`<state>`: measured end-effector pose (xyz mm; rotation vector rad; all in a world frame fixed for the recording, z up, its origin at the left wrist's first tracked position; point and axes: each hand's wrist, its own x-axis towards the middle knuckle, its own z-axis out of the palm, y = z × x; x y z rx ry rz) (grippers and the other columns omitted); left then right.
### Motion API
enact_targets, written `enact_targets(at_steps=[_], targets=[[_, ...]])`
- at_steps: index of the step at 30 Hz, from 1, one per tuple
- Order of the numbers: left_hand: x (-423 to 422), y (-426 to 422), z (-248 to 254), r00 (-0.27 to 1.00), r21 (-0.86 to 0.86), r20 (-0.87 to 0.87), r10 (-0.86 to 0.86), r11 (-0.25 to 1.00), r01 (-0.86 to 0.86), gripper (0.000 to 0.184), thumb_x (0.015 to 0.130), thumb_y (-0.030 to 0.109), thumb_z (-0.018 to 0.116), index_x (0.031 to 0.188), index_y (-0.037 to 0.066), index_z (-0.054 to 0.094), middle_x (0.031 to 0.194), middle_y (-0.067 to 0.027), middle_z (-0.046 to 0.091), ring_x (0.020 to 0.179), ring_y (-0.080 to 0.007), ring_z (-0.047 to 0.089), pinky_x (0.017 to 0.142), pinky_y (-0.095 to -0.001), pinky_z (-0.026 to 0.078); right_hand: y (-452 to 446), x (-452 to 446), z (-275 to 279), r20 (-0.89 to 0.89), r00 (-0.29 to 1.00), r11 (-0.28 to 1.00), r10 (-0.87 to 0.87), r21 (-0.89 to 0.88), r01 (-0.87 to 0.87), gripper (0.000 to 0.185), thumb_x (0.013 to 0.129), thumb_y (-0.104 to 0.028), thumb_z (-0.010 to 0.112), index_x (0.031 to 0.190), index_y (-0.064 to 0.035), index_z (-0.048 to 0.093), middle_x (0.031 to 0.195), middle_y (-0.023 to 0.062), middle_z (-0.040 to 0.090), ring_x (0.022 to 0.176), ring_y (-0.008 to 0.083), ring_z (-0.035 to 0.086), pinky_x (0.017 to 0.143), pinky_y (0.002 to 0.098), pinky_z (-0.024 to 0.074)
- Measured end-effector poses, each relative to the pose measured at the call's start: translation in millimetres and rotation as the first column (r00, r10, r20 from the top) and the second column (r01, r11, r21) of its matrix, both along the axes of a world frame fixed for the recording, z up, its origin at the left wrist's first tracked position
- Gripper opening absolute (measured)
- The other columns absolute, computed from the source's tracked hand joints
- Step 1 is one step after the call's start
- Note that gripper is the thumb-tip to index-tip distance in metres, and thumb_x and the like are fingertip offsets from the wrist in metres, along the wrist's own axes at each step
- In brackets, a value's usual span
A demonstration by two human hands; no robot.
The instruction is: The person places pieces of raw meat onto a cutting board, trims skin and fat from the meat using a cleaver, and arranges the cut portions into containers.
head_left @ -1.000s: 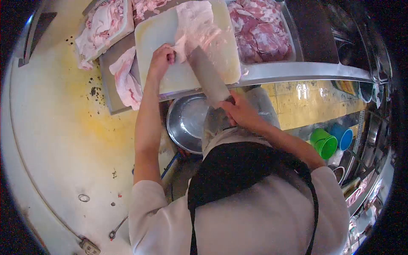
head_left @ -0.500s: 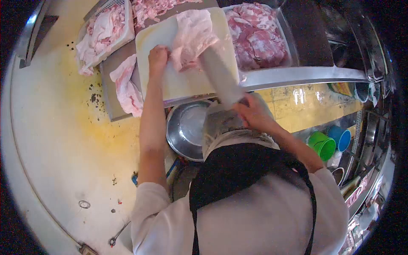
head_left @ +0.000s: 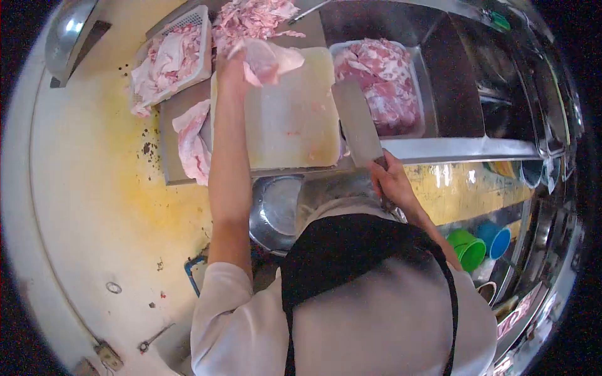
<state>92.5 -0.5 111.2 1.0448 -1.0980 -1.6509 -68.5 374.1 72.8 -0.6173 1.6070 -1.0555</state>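
At the far left corner of the white cutting board (head_left: 288, 125), my left hand (head_left: 231, 62) grips a pale pink piece of meat (head_left: 266, 61), which it lifts above the board. Its fingers are partly hidden behind the meat. My right hand (head_left: 394, 183) is wrapped round the handle of a cleaver (head_left: 357, 122). The broad blade points away from me, over the board's right edge and beside a white tub (head_left: 421, 94) of red meat chunks (head_left: 382, 88). Small scraps of meat lie on the board.
A pile of trimmings (head_left: 254, 19) lies behind the board. To the left stand a perforated white basket (head_left: 204, 44) of pale pieces and a loose slab of meat (head_left: 193, 141). Below the counter edge are a metal basin (head_left: 269, 216), a green bucket (head_left: 467, 249) and a blue bucket (head_left: 495, 240).
My left hand has taken hold of the meat piece and moved it up and left, away from the board's middle. The cleaver has swung right, off the meat, with my right hand.
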Motion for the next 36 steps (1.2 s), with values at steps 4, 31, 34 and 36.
enact_targets(at_steps=[4, 31, 34, 36], targets=[[-10.2, 2.5, 33.3, 0.965, -0.094, -0.160, 0.208, 0.970, -0.224, 0.047, 0.091, 0.003, 0.058, 0.133, -0.002, 0.037, 0.123, -0.0200, 0.053, 0.102, -0.0295, 0.061, 0.080, -0.0445, 0.057, -24.5, -20.8, 1.9, 0.001, 0.998, 0.997, 0.058, -0.044, -0.058, 0.028, 0.094, -0.020, 0.059, 0.114, -0.0017, 0.055, 0.057, 0.0026, 0.051, 0.042, 0.0102, 0.046, 0.043, 0.0285, 0.0396], [75.8, 117.0, -126.1, 0.457, -0.535, 0.788, 0.413, 0.827, 0.173, 0.030, 0.081, 0.031, 0.058, 0.088, 0.002, 0.064, 0.083, -0.0211, 0.066, 0.079, -0.0415, 0.063, 0.071, -0.0494, 0.049, -141.0, -11.2, -30.5, -0.654, 0.420, 0.660, 0.629, 0.164, -0.733, 0.025, 0.091, -0.019, 0.057, 0.107, -0.0010, 0.049, 0.086, 0.0252, 0.063, 0.083, 0.0469, 0.061, 0.070, 0.0529, 0.0466], [92.5, 108.7, -116.2, 0.354, -0.380, 0.886, 0.299, 0.906, 0.185, 0.030, 0.080, 0.032, 0.058, 0.093, 0.005, 0.066, 0.091, -0.0192, 0.068, 0.085, -0.0416, 0.064, 0.076, -0.0488, 0.051, -104.2, -43.0, 4.2, -0.626, 0.378, 0.620, 0.682, 0.219, -0.754, 0.028, 0.092, -0.021, 0.058, 0.110, -0.0004, 0.051, 0.091, 0.0256, 0.063, 0.086, 0.0464, 0.062, 0.074, 0.0515, 0.0473], [95.4, 103.6, -105.8, 0.292, -0.273, 0.932, 0.214, 0.945, 0.178, 0.031, 0.080, 0.032, 0.059, 0.097, 0.007, 0.067, 0.096, -0.0184, 0.069, 0.090, -0.0410, 0.065, 0.079, -0.0488, 0.051, -96.5, -57.9, 30.7, -0.586, 0.356, 0.582, 0.728, 0.253, -0.773, 0.031, 0.091, -0.021, 0.059, 0.114, -0.0002, 0.052, 0.094, 0.0257, 0.063, 0.088, 0.0462, 0.062, 0.077, 0.0505, 0.0476]])
